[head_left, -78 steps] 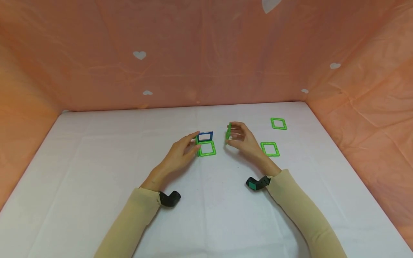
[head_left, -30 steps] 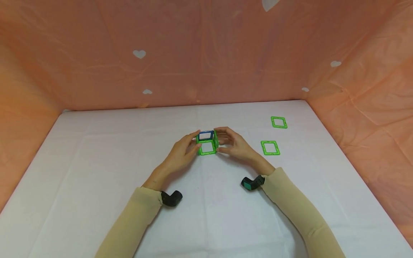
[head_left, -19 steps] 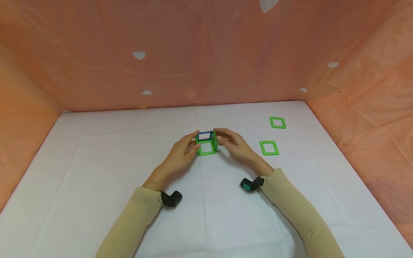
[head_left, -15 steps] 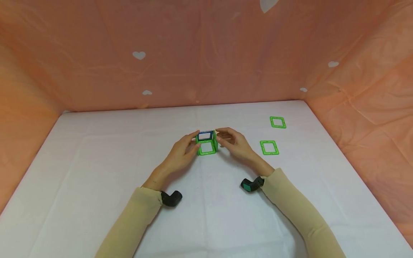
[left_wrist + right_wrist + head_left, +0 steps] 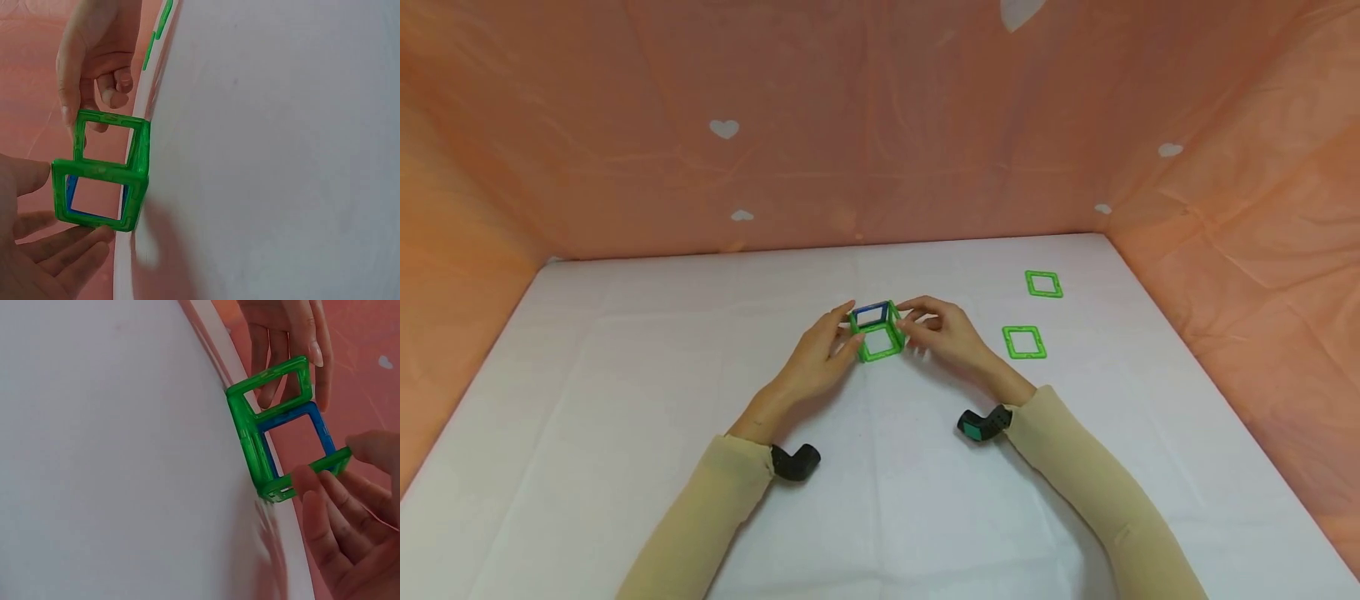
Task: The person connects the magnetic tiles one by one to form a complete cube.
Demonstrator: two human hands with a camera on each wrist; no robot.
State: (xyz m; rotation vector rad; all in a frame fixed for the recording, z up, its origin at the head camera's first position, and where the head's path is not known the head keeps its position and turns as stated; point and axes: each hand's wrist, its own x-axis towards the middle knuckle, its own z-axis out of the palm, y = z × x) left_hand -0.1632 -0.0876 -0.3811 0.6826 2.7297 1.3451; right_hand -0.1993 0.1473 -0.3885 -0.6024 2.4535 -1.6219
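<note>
A green-and-blue plastic box of square frames (image 5: pixel 876 327) is between the left hand (image 5: pixel 815 354) and right hand (image 5: pixel 951 337); each holds its nearest side.

Beige sleeves (image 5: pixel 1097 483), black wrist cameras (image 5: pixel 797 463), teal patch (image 5: pixel 972 431) on one

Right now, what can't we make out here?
Head: left upright green square plastic frame, mostly hidden by the left hand.
Left wrist: blue square plastic frame, partly hidden by that green one.
Left wrist: one loose green square plastic frame, cut off by the top edge.
Right wrist: part of left hand, beyond top edge.
</note>
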